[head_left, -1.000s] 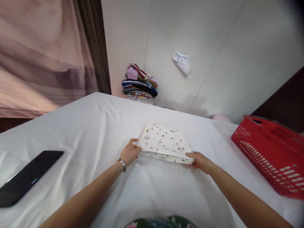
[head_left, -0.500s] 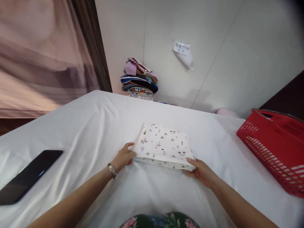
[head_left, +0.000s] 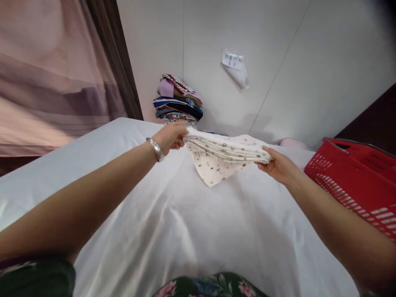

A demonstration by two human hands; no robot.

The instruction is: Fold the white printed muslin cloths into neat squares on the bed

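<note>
A folded white cloth (head_left: 229,150) with a small coloured print is held up above the white-sheeted surface (head_left: 185,222). My left hand (head_left: 172,137) pinches its left corner, and a silver bracelet circles that wrist. At the right corner my right hand (head_left: 275,165) grips it, thumb on top and fingers underneath. The stacked layers along the near edge face me. One flap of the cloth hangs down in a point below the layers. Its exact kind does not show.
At the back left, a pile of folded clothes (head_left: 179,101) stands against the wall. A red plastic basket (head_left: 355,177) is at the right. A paper note (head_left: 233,62) is fixed to the wall, and a pink curtain (head_left: 46,82) hangs at the left.
Both hands have lifted the cloth off the sheet and carried it away from me, toward the wall. A flap has dropped from it. The black phone at the left is no longer visible.
</note>
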